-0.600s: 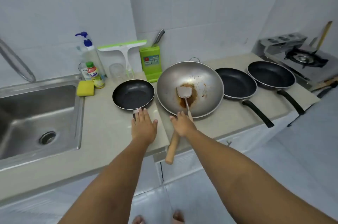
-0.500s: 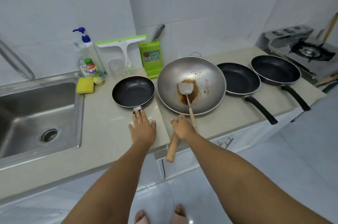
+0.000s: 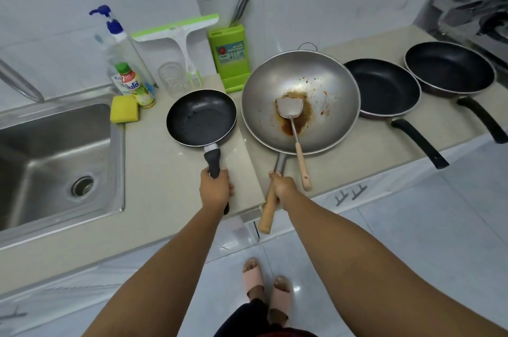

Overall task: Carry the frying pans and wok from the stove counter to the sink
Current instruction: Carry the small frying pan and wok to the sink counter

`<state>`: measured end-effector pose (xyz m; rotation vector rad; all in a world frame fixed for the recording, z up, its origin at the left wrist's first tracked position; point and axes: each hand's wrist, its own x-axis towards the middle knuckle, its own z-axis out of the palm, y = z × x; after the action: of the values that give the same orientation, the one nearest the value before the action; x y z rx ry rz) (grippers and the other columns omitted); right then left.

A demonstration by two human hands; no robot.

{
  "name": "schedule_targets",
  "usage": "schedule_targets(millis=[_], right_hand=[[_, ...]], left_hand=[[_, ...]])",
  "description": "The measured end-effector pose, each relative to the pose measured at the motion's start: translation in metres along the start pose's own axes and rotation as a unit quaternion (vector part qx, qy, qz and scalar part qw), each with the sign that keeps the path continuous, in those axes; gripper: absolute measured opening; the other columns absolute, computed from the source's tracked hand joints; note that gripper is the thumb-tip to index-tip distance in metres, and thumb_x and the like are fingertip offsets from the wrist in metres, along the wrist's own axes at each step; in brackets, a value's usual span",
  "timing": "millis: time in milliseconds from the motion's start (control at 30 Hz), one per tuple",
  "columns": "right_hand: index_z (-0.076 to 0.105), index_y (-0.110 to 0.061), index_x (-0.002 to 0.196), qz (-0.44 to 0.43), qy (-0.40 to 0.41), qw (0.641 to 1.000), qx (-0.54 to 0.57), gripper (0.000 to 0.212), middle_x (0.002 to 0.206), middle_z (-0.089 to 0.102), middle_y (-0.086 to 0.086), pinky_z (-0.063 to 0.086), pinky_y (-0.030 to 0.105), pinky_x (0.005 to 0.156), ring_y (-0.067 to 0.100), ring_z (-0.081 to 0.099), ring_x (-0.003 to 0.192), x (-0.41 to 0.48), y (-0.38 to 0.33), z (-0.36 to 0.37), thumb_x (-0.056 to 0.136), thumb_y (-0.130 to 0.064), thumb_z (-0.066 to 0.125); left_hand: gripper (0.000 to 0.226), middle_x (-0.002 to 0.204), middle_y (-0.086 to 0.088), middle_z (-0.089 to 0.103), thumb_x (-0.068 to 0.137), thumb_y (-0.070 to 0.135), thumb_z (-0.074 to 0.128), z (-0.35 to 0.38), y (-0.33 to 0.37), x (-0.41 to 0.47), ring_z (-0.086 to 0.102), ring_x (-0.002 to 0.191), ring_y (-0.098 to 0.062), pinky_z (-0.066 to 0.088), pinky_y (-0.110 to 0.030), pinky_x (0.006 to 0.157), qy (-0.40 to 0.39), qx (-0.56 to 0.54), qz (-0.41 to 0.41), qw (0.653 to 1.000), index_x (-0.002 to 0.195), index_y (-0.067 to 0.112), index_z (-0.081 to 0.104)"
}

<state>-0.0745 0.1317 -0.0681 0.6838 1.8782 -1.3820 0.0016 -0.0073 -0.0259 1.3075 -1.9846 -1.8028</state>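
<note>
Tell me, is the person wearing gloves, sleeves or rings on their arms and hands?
No. The left hand and the right hand are bare, with no gloves. Both arms are uncovered all the way up to the edge of the picture, so no sleeves show. No ring, watch or bracelet can be seen. The fingernails look short.

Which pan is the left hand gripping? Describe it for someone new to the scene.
Start at the steel sink; on the counter just right of it sits the small black round frying pan, left hand on its handle. It's the smallest, left of the steel wok.
</note>
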Motion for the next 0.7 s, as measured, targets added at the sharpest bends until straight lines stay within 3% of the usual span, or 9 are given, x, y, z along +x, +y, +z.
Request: schedule_targets(millis=[33,100,200,267,467,700], right_hand=[[0.059,0.001,0.125,0.009,-0.01,1.0,0.012,0.051,0.11,0.066,0.015,0.043,0.033,0.079,0.032,0.06,0.098,0.003,0.0,-0.001,0.094,-0.04,0.057],[0.066,0.001,0.113,0.019,-0.029,0.999,0.041,0.048,0.093,0.068,0.011,0.046,0.031,0.075,0.026,0.06,0.079,0.005,-0.002,-0.004,0.091,-0.041,0.062],[0.064,-0.008,0.083,0.026,-0.045,0.992,0.114,0.03,0.072,0.06,0.006,0.046,0.03,0.067,0.018,0.053,0.062,0.003,-0.008,-0.008,0.088,-0.038,0.067],[0.056,-0.013,0.069,0.039,-0.067,0.98,0.186,0.03,0.062,0.053,0.002,0.047,0.027,0.056,0.014,0.049,0.054,0.001,-0.015,-0.012,0.089,-0.032,0.068],[0.052,-0.016,0.067,0.061,-0.137,0.935,0.322,0.031,0.051,0.049,-0.004,0.042,0.017,0.037,0.007,0.045,0.038,-0.005,-0.028,-0.021,0.09,-0.03,0.068],[0.055,-0.015,0.077,0.048,-0.082,0.958,0.272,0.019,0.052,0.047,-0.005,0.037,0.014,0.034,0.004,0.04,0.035,-0.017,-0.043,-0.023,0.089,-0.019,0.068]], left_hand=[[0.029,0.081,-0.013,0.059,0.096,0.019,0.053,0.0,0.001,0.002,0.056,0.061,-0.024,0.052,-0.033,0.058,-0.021,-0.045,-0.024,0.998,0.115,-0.004,0.052],[0.017,0.067,-0.008,0.053,0.096,0.019,0.057,-0.004,0.003,0.009,0.05,0.052,-0.019,0.046,-0.027,0.049,-0.061,-0.109,-0.069,0.99,0.097,0.002,0.053],[0.023,0.049,0.001,0.053,0.094,0.025,0.062,-0.01,0.011,0.018,0.051,0.04,-0.011,0.046,-0.024,0.048,-0.121,-0.164,-0.141,0.969,0.077,0.011,0.055],[0.028,0.045,0.004,0.048,0.093,0.027,0.064,-0.01,0.015,0.023,0.048,0.036,-0.007,0.045,-0.018,0.039,-0.15,-0.209,-0.181,0.949,0.072,0.015,0.052],[0.037,0.042,0.007,0.037,0.094,0.032,0.061,-0.001,0.011,0.032,0.038,0.032,-0.005,0.035,-0.014,0.033,-0.193,-0.251,-0.212,0.925,0.065,0.019,0.042],[0.04,0.04,0.01,0.032,0.092,0.029,0.064,0.01,0.01,0.034,0.031,0.031,-0.005,0.029,-0.016,0.031,-0.143,-0.225,-0.179,0.947,0.063,0.021,0.038]])
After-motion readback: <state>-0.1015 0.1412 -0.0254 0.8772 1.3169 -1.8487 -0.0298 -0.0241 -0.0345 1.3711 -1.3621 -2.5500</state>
